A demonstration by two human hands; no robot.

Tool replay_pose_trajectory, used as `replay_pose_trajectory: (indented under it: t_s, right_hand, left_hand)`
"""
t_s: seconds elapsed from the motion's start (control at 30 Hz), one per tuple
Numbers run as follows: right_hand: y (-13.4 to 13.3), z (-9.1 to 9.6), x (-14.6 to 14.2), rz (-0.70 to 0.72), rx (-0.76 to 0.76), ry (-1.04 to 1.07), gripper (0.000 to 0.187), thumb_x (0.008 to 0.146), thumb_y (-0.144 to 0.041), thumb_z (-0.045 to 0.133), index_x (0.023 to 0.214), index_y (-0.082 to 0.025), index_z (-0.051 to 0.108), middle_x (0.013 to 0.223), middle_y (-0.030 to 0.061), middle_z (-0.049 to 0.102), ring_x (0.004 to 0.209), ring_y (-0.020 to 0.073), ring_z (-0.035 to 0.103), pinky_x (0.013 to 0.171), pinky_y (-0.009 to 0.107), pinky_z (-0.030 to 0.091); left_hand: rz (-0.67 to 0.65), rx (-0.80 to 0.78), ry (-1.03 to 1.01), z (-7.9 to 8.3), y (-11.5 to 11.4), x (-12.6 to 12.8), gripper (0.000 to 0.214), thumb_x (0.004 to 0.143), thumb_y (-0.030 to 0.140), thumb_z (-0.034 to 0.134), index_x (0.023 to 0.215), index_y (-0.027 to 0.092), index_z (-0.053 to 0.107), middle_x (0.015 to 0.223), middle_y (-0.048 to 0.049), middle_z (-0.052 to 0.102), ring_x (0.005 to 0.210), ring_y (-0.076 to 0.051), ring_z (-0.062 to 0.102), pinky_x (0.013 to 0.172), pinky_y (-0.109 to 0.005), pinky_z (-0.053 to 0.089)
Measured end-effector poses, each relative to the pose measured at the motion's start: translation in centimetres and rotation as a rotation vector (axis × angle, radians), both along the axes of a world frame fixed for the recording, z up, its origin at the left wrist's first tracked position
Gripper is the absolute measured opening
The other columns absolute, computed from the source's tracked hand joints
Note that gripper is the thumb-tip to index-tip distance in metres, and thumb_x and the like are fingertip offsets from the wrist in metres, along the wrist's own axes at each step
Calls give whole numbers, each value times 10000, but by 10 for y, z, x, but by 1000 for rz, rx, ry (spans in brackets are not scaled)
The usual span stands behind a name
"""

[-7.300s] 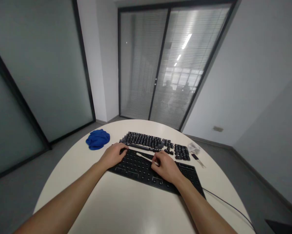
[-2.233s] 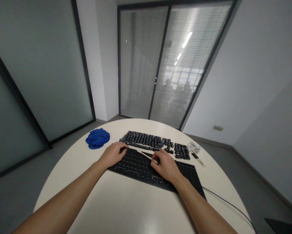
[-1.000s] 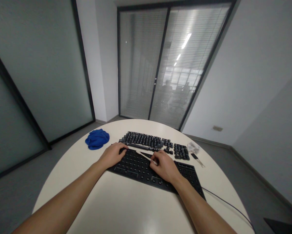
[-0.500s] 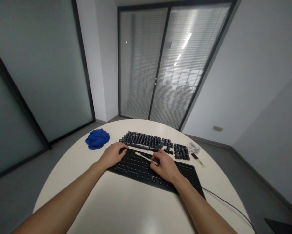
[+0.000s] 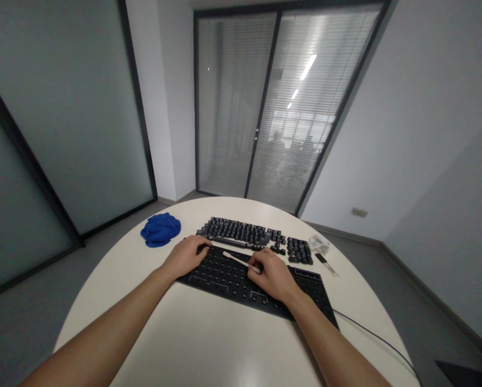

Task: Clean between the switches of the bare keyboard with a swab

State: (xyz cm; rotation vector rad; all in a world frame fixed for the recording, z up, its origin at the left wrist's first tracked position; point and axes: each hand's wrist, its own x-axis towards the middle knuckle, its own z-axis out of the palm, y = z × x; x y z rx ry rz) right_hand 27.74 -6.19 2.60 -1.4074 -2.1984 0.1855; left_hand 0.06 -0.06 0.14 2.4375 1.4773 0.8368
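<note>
A black keyboard base [image 5: 228,279] with its keycaps removed lies across the round white table [image 5: 208,344]. My left hand [image 5: 184,256] rests on the base's far left corner, fingers curled over its edge. My right hand [image 5: 273,276] is closed in a pinch on a thin white stick [image 5: 236,258], whose tip points left over the upper rows of the base. Behind the base lie the removed black keycaps [image 5: 249,236], laid out in keyboard order.
A crumpled blue cloth [image 5: 160,229] lies at the far left of the table. A clear plastic bag [image 5: 319,244] and a small dark tool [image 5: 326,262] sit at the far right. A black cable [image 5: 378,338] runs off the keyboard's right end. Glass doors stand behind.
The white stick's tip has shifted slightly along the upper rows of the base as my right hand makes small strokes. My left hand has stayed in place.
</note>
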Motion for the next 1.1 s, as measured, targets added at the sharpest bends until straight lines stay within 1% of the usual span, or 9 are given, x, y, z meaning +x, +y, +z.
replay_pose_trajectory:
  t_s: [0.33, 0.57, 0.73, 1.1]
  right_hand:
    - [1, 0, 1, 10, 7, 11, 53, 783, -159, 616, 772, -206, 637, 725, 5, 572, 793, 176, 550, 716, 256, 400]
    - [0, -1, 0, -32, -8, 6, 47, 796, -179, 612, 783, -208, 647, 756, 7, 558, 757, 164, 544, 691, 253, 391]
    - [0, -2, -1, -46, -4, -1, 55, 795, -172, 606, 776, -207, 645, 751, 5, 564, 767, 165, 549, 698, 253, 385]
    - [-1, 0, -1, -41, -6, -10, 56, 802, -175, 599, 787, -207, 642, 756, 6, 560, 768, 165, 546, 705, 254, 392]
  left_hand:
    - [5, -5, 3, -1, 0, 0, 257, 906, 308, 490, 1047, 248, 696, 1095, -30, 713, 1040, -243, 627, 922, -369, 479]
    - [3, -1, -6, -1, 0, 0, 257, 900, 311, 496, 1047, 251, 699, 1098, -31, 715, 1043, -243, 626, 924, -365, 482]
    - [3, 2, -4, -2, 1, 0, 260, 901, 319, 492, 1042, 256, 702, 1094, -27, 716, 1041, -243, 627, 929, -365, 480]
    - [1, 2, 1, -2, 1, -1, 261, 902, 322, 489, 1046, 258, 697, 1089, -27, 713, 1032, -242, 625, 923, -364, 481]
